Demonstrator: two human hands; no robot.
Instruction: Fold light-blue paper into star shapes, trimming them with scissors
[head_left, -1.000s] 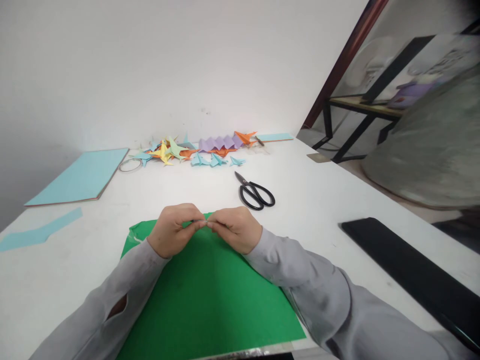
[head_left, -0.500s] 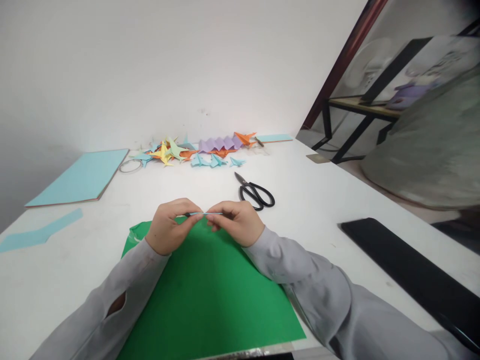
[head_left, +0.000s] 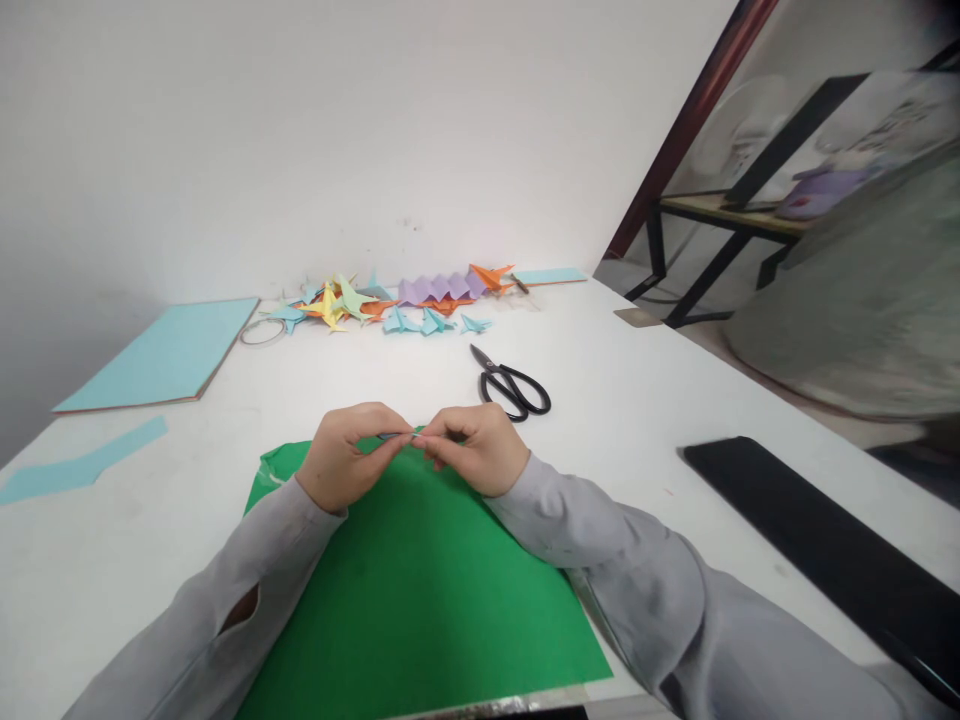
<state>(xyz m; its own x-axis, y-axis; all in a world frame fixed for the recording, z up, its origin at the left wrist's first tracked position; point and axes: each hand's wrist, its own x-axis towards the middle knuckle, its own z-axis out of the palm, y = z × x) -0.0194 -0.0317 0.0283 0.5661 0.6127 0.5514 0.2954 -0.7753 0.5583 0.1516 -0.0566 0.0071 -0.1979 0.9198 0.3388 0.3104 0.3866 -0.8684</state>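
Note:
Both hands meet over the far edge of a green paper sheet (head_left: 420,590) lying on the white table (head_left: 622,400). My left hand (head_left: 346,455) and my right hand (head_left: 480,447) each pinch one end of a small, thin light-blue folded paper piece (head_left: 397,436) held edge-on between the fingertips. The fingers of both hands are curled closed around it. Grey sleeves cover both forearms.
Black scissors (head_left: 511,385) lie just beyond my right hand. A pile of coloured folded paper shapes (head_left: 390,300) sits at the back by the wall, with a tape ring (head_left: 261,331) and a light-blue paper pad (head_left: 161,355) to the left. A blue strip (head_left: 79,462) lies far left; a black slab (head_left: 817,545) right.
The hands had pulled slightly apart, showing more of the blue piece, and have now come back together with the fingertips almost touching.

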